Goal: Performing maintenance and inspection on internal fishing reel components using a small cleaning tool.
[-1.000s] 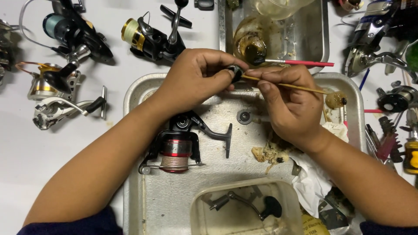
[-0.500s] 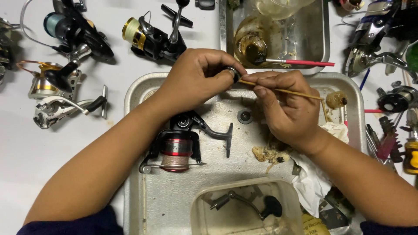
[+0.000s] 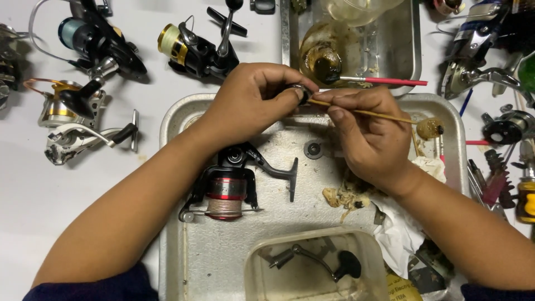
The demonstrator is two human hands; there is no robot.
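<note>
1. Looking down, we find nearest us, well below the fingers, a clear plastic tub (image 3: 312, 267) holding a dark crank handle (image 3: 334, 265).
2. Under our left wrist lies a black fishing reel (image 3: 228, 184) with a red-banded spool, flat on the bare metal tray (image 3: 173, 223). A small round washer (image 3: 312, 148) sits just below the fingertips.
3. Under our right palm we note crumpled, soiled tissue (image 3: 407, 223) and greasy scraps.
4. Our left hand (image 3: 251, 103) is clenched on a small black round part (image 3: 299, 92), pinched between thumb and forefinger, held above the tray.
5. Our right hand (image 3: 368, 134) grips a thin wooden stick (image 3: 379, 114); its near tip meets the black part, its far end carries a grease blob to the right of the fingers.
6. Beyond the fingers stands a second metal tray (image 3: 412, 50) with a grease jar (image 3: 320, 58) and a red-handled brush (image 3: 390, 81).
7. Left of the fingers, farther off, several reels (image 3: 195, 50) lie on the white table (image 3: 33, 195).
</note>
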